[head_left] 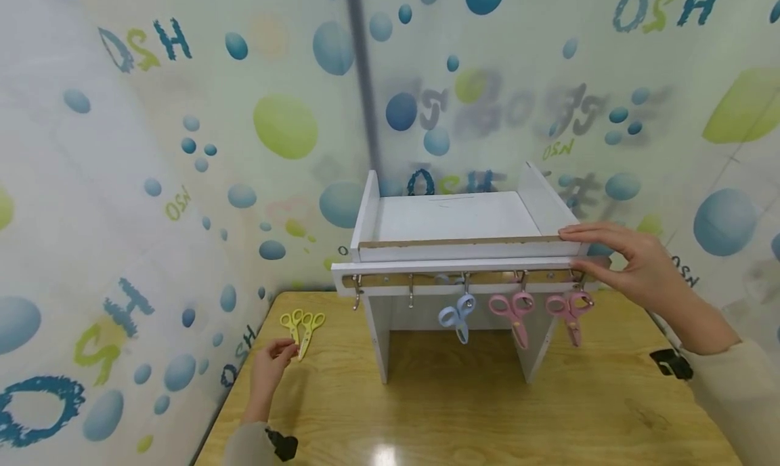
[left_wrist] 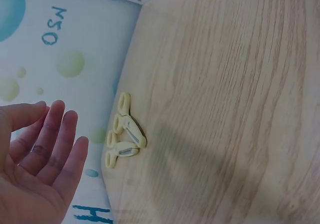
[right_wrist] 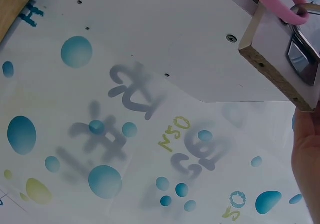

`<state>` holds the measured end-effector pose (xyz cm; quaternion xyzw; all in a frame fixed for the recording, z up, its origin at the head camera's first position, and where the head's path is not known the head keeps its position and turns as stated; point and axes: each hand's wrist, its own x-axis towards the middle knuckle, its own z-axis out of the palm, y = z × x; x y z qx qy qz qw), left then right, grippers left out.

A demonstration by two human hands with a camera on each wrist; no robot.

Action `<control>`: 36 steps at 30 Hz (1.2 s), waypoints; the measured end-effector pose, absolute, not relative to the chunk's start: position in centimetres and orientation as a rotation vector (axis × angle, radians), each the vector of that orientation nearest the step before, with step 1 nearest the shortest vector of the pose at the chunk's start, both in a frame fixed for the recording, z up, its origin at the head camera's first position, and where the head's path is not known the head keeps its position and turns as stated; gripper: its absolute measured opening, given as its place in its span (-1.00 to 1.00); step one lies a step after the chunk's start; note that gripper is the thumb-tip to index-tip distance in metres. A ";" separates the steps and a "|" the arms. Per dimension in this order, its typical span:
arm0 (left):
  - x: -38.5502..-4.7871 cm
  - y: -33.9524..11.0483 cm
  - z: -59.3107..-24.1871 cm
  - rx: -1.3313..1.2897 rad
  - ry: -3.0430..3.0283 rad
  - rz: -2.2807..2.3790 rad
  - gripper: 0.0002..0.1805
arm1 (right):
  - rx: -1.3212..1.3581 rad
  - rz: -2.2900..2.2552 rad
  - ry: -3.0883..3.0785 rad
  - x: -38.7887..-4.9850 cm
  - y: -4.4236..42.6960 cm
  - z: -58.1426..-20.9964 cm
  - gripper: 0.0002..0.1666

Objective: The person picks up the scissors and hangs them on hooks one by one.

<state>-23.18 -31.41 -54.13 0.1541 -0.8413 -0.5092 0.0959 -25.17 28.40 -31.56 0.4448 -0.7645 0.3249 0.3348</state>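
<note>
Though three scissors (head_left: 516, 317) hang on the rack (head_left: 451, 253) the right hand (head_left: 646, 269) grips, two hooks (head_left: 411, 291) are bare and two yellow scissors (head_left: 308, 328) lie on the table (head_left: 463, 418) near the left hand (head_left: 270, 366), its fingers loose and empty.

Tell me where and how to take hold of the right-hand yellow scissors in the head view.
Probably best to pinch the right-hand yellow scissors across the blades, coming from above and the right: they lie flat with the blades pointing toward the person, and the other yellow pair crowds their left side.
</note>
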 end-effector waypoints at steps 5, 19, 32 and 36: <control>-24.7 -32.0 -54.4 0.509 -2.470 -1.498 -0.68 | 1.158 0.842 -1.989 -25.2 28.4 -31.3 -0.35; -27.0 -33.8 -56.9 0.734 -2.543 -1.570 -0.63 | 1.125 0.840 -2.019 -25.3 28.5 -31.6 -0.56; -27.3 -34.2 -57.3 0.790 -2.712 -1.495 -0.53 | 1.158 0.837 -2.004 -25.2 28.6 -31.6 -0.55; -27.4 -34.0 -57.0 0.776 -2.834 -1.298 -0.50 | 1.169 0.837 -1.991 -25.3 28.5 -31.7 -0.54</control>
